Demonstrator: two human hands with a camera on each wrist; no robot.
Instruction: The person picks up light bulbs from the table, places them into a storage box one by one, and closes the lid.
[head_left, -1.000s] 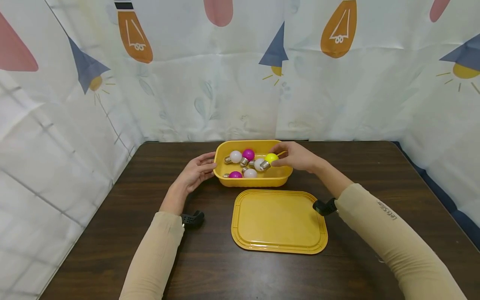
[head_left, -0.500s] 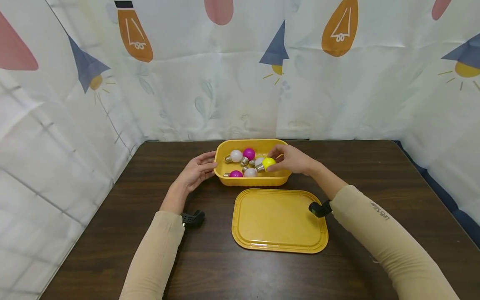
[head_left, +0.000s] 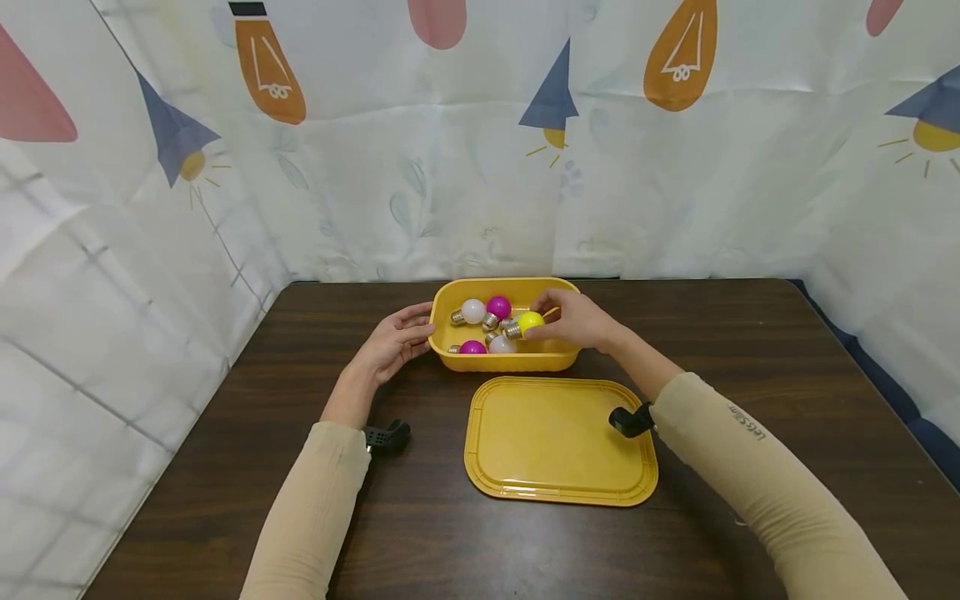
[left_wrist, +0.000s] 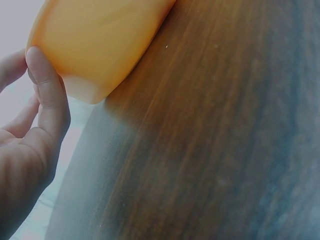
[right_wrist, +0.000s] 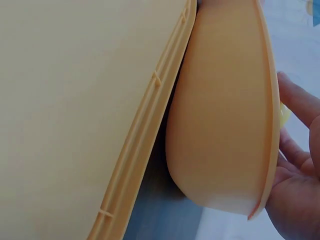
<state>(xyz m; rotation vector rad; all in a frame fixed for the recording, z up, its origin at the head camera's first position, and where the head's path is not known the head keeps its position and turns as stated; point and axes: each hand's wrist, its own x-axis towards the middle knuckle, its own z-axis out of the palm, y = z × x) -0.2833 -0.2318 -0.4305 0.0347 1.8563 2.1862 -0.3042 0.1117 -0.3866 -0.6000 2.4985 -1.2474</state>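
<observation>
In the head view, my right hand (head_left: 576, 321) pinches a yellow light bulb (head_left: 532, 322) by its round end, over the right part of a yellow plastic tub (head_left: 540, 363). The bulb's metal screw base points left. Inside the tub lie a white bulb (head_left: 473, 312), a magenta bulb (head_left: 498, 307), another magenta bulb (head_left: 472, 347) and further white bulbs, one mostly hidden behind the yellow one. My left hand (head_left: 393, 340) holds the tub's left end, its thumb (left_wrist: 45, 75) at the rim in the left wrist view. In the right wrist view the tub wall hides most of the yellow bulb.
A flat yellow lid (head_left: 561, 442) lies on the dark wooden table (head_left: 420, 533), just in front of the tub. Behind the table hangs a white patterned curtain (head_left: 480, 200). Each wrist wears a black device, the right one (head_left: 632, 420) above the lid.
My right hand has moved a little left and down with the yellow bulb, which now covers most of a white bulb. My left hand and the tub stay in place.
</observation>
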